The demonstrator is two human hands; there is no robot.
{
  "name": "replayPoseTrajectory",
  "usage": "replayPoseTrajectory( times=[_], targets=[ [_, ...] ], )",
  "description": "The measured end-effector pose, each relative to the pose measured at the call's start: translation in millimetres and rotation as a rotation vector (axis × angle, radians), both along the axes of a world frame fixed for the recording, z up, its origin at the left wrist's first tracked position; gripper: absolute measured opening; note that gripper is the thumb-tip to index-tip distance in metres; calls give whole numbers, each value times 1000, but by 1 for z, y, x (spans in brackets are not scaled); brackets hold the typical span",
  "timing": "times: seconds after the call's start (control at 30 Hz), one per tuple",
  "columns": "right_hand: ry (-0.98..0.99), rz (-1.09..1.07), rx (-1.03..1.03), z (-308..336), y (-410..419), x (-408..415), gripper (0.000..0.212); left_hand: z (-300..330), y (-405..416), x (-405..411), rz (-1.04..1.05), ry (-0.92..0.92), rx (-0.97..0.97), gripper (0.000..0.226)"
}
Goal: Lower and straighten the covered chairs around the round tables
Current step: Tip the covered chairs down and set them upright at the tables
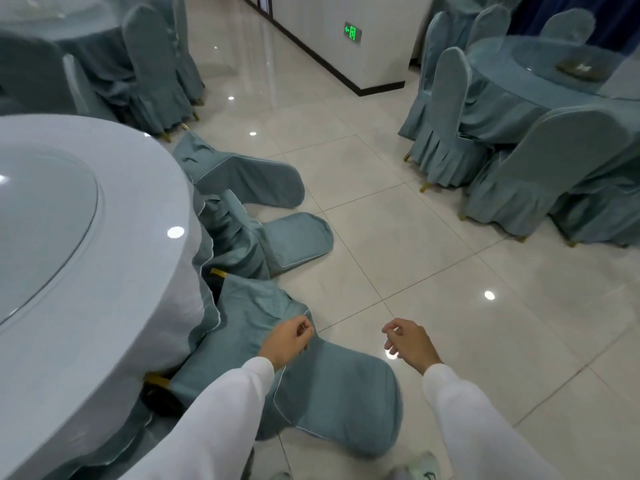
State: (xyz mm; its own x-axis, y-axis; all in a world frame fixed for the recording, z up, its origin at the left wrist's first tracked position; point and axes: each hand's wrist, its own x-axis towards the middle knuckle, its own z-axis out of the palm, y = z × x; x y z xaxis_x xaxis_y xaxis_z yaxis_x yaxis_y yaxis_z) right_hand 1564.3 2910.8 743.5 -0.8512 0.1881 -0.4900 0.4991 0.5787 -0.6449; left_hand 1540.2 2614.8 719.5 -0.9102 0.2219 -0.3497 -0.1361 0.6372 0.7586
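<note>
- The left hand [289, 339] hovers over the nearest chair [311, 386], fingers loosely curled. Whether it pinches the cover there, I cannot tell.
- The right hand [408, 341] hangs open over bare floor [450, 237], holding nothing, just beside the chair's back.
- That chair lies tipped against the table [86, 271], its back on the floor below both hands. Two more chairs [263, 209] lie tipped beyond.
- Likely a stiff, fairly heavy frame under a soft, slippery cover: grip the back's rim, not loose cloth.
</note>
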Motion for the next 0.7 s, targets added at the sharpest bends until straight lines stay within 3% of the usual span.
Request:
replayPoseTrajectory(
  times=[0.3,0.43,0.57,0.7],
  targets=[
    [-52,266,-33,-20,119,-72,21,-4,112,-1,330,-20,-39,17],
    [-72,298,-64,-21,166,-89,18,1,162,1,464,9,25,14],
    [-103,189,-185,-16,178,-94,16,3,193,21,530,15,67,16],
    [-123,222,-245,-13,177,-96,17,8,209,47,601,40,65,16]
  ],
)
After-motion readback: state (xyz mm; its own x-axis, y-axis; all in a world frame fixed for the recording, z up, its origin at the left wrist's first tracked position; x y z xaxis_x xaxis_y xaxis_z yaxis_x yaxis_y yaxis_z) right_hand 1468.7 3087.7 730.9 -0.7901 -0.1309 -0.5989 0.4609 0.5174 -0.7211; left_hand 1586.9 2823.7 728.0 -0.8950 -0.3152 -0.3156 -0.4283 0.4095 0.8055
